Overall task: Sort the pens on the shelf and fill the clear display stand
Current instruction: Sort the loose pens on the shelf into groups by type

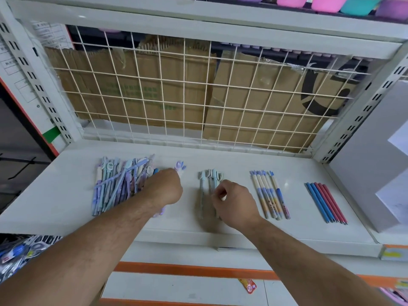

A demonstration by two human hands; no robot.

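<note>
- On the white metal shelf (66,195), before a cream wire grid (184,83) and brown cardboard (242,115), lies a mixed heap of pens (117,186).
- The left hand (164,186) grips a lilac-topped white pen (180,167) beside the heap.
- The right hand (236,204) curls over the teal pens (201,191); whether it holds one is unclear.

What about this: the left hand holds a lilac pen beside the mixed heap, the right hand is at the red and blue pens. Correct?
No. The head view shows the right hand at the teal pens mid-shelf; the red and blue pens lie untouched at far right. The rest holds.
</note>
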